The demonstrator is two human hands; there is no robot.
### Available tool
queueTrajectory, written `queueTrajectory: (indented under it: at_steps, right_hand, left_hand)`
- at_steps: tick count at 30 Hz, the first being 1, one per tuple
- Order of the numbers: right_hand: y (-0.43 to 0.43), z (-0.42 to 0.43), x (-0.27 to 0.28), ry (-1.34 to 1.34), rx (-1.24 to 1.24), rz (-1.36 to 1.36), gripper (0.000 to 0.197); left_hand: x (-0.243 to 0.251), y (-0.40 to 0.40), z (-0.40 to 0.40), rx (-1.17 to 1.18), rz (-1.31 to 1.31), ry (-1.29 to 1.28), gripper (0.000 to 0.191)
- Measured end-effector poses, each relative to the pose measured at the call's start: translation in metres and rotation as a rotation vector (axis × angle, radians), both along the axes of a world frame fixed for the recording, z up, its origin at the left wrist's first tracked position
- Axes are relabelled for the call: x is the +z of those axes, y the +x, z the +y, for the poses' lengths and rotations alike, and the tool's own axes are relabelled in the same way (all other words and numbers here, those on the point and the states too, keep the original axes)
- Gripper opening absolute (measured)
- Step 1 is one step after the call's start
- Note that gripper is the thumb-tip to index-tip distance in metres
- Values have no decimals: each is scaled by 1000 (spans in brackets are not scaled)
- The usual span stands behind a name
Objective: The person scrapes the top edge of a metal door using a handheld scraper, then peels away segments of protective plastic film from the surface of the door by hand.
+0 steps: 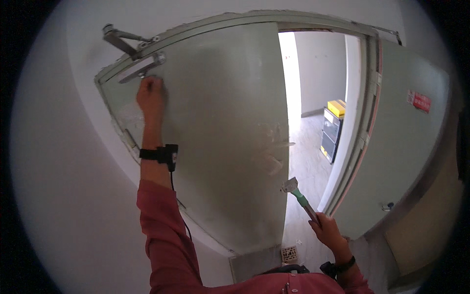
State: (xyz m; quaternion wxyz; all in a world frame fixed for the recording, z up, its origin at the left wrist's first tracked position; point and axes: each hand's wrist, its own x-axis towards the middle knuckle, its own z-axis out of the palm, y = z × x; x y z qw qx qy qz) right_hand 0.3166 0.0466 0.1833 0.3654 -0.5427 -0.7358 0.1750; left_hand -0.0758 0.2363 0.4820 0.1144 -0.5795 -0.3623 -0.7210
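Note:
My left hand point(151, 96) is raised to the upper part of a pale green door leaf point(224, 106), its fingers curled just below a metal door closer point(138, 68). Whether those fingers pinch something small is hidden. The closer's folding arm point(123, 45) reaches up to the door frame. Lower down on the right, my right hand point(328, 232) grips a long-handled scraper point(302, 200) with a green section below its metal head. That head points up and left, in front of the door leaf's free edge.
Beside the leaf, a doorway shows a tiled floor point(308, 134), a black cabinet or case point(331, 134) and a yellow box point(336, 108). A second green door leaf point(404, 139) with a red sign point(422, 102) is at right. A slotted block point(289, 253) lies low by the threshold.

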Motion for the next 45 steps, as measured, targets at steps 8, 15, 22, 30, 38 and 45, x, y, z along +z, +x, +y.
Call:
queueTrajectory:
  at_steps: [8,15,22,30,38,45]
  right_hand:
    - [-22,30,-3,57,172,22,22]
    - [-39,58,19,131,268,37,23]
    - [-54,72,45,174,298,92,23]
    - [-93,98,106,-44,605,499,19]
    - [-170,137,200,5,704,690,27]
    - [-222,166,244,131,725,671,33]
  left_hand:
    - [-1,19,12,253,-6,-16,24]
    - [2,7,23,70,-174,-92,17]
    - [-2,5,21,411,171,109,15]
    - [-16,9,18,439,321,118,23]
    - [-22,3,25,375,376,135,33]
    - [-22,-1,27,320,360,117,36]
